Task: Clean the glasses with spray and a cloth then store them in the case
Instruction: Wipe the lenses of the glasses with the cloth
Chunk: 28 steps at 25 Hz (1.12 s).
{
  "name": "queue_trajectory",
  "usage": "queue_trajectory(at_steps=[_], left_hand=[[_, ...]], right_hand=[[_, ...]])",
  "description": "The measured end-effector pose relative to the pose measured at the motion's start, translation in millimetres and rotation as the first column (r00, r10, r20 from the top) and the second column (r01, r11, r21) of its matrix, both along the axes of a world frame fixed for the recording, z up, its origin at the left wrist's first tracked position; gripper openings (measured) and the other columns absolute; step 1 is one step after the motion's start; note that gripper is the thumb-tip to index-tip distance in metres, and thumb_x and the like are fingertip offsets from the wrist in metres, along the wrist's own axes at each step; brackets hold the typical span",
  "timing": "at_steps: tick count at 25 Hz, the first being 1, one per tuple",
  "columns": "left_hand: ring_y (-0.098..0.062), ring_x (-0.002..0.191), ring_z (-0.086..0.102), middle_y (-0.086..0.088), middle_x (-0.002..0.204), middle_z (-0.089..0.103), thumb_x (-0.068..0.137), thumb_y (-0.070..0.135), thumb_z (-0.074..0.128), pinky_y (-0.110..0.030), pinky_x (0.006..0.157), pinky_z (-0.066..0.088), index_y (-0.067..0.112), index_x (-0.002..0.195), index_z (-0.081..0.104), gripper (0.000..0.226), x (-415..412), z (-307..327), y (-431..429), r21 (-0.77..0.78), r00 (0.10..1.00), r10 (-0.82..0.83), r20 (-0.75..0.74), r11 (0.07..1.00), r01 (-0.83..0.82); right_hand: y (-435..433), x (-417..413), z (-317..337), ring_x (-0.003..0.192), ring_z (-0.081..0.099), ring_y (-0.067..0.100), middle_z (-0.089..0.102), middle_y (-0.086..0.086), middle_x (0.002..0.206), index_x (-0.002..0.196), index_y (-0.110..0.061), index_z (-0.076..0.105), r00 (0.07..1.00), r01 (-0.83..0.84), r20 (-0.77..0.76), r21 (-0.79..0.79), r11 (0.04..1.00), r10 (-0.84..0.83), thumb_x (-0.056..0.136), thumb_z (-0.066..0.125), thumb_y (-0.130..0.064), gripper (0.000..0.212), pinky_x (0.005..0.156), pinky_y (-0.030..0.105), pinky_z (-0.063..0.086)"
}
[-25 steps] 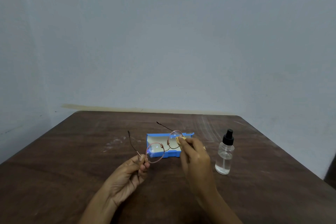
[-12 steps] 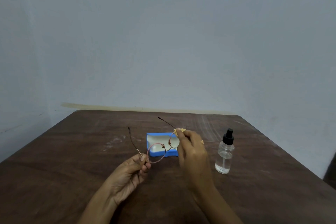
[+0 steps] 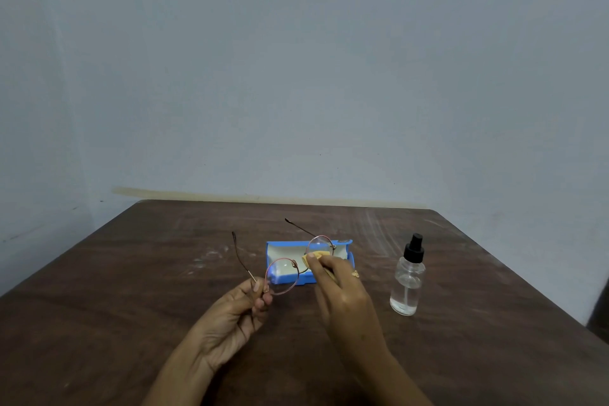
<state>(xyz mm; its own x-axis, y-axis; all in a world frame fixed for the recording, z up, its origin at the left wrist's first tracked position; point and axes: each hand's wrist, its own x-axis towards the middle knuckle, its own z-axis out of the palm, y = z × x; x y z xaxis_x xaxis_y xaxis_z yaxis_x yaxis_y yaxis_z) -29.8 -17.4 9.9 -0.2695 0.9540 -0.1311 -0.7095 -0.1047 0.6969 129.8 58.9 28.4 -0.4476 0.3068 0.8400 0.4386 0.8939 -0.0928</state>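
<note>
Thin round-rimmed glasses with both temples unfolded hang above the table. My left hand pinches the frame at the left hinge. My right hand pinches a small yellow cloth against the lower part of the right lens. Behind the glasses an open blue case with a pale lining lies on the wooden table. A clear spray bottle with a black nozzle stands upright to the right of my right hand, apart from it.
A pale wall rises just behind the table's far edge. The table's right edge slants past the bottle, with a dark object beyond it. Whitish smudges mark the wood left of the case.
My right hand and the cloth slid up the right lens, then back down to its lower part. The glasses tilted slightly. My left hand kept its grip.
</note>
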Motion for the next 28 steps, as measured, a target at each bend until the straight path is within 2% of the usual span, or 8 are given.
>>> queue_trajectory(at_steps=[5,10,13,17,22,26,28], left_hand=[[-0.008,0.043,0.057,-0.008,0.054,0.062,0.064,-0.008,0.052,-0.014,0.036,0.046,-0.001,0.077,0.057,0.016,-2.3,-4.1,2.2,0.011,0.999,0.027,0.018,1.0,-0.027],[-0.007,0.039,0.055,-0.011,0.053,0.062,0.054,-0.008,0.062,-0.014,0.036,0.046,0.0,0.062,0.068,0.012,-2.0,-2.8,1.3,-0.004,1.0,0.013,0.002,1.0,-0.013],[-0.006,0.039,0.055,-0.01,0.052,0.062,0.062,-0.006,0.055,-0.014,0.036,0.045,0.0,0.061,0.068,0.014,-1.5,-2.8,1.7,-0.014,1.0,0.028,-0.008,0.999,-0.028],[-0.007,0.039,0.054,-0.01,0.053,0.062,0.066,-0.004,0.05,-0.014,0.035,0.045,0.0,0.066,0.065,0.015,-0.9,-1.5,1.8,-0.023,1.0,0.025,-0.015,0.999,-0.025],[-0.008,0.035,0.052,-0.01,0.051,0.06,0.069,-0.001,0.05,-0.014,0.034,0.045,0.0,0.066,0.061,0.011,1.7,1.8,-0.2,-0.021,0.999,0.011,-0.045,1.0,-0.012],[-0.006,0.036,0.051,-0.009,0.051,0.059,0.085,-0.006,0.04,-0.013,0.034,0.045,0.001,0.068,0.058,0.025,0.8,-0.1,1.5,-0.024,0.999,0.013,-0.047,1.0,-0.015],[-0.006,0.037,0.052,-0.009,0.051,0.059,0.08,-0.006,0.044,-0.013,0.035,0.045,0.001,0.069,0.058,0.019,1.0,0.6,0.6,-0.015,0.999,0.012,-0.047,1.0,-0.013]], right_hand=[[3.8,5.4,-1.5,0.079,0.07,0.019,0.072,0.01,0.085,0.096,-0.001,0.071,1.0,0.028,-0.014,-0.005,1.0,-0.028,0.054,0.083,0.008,0.044,0.062,0.023,0.058],[8.9,4.6,2.2,0.079,0.069,0.023,0.071,0.012,0.087,0.099,0.001,0.069,0.993,0.021,-0.115,-0.115,0.993,-0.034,0.059,0.076,0.015,0.043,0.064,0.025,0.056],[11.2,2.8,6.9,0.079,0.067,0.024,0.069,0.013,0.089,0.103,-0.001,0.068,0.985,0.001,-0.17,-0.166,0.986,-0.03,0.065,0.071,0.016,0.042,0.064,0.026,0.055],[13.7,0.0,13.1,0.078,0.066,0.023,0.069,0.013,0.087,0.103,0.001,0.068,0.981,0.015,-0.189,-0.147,0.989,-0.043,0.065,0.07,0.017,0.041,0.067,0.021,0.05],[12.2,-4.4,19.2,0.076,0.068,0.022,0.07,0.013,0.086,0.102,0.002,0.068,0.984,0.033,-0.17,-0.09,0.995,-0.048,0.063,0.072,0.017,0.042,0.062,0.024,0.057],[8.3,-6.7,21.6,0.078,0.068,0.022,0.07,0.014,0.088,0.103,0.001,0.068,0.989,0.01,-0.148,-0.081,0.997,-0.022,0.063,0.072,0.018,0.044,0.06,0.026,0.058],[4.6,-7.5,21.4,0.08,0.068,0.021,0.07,0.013,0.09,0.103,0.0,0.068,0.993,0.008,-0.118,-0.082,0.997,-0.018,0.064,0.074,0.014,0.043,0.06,0.024,0.058]])
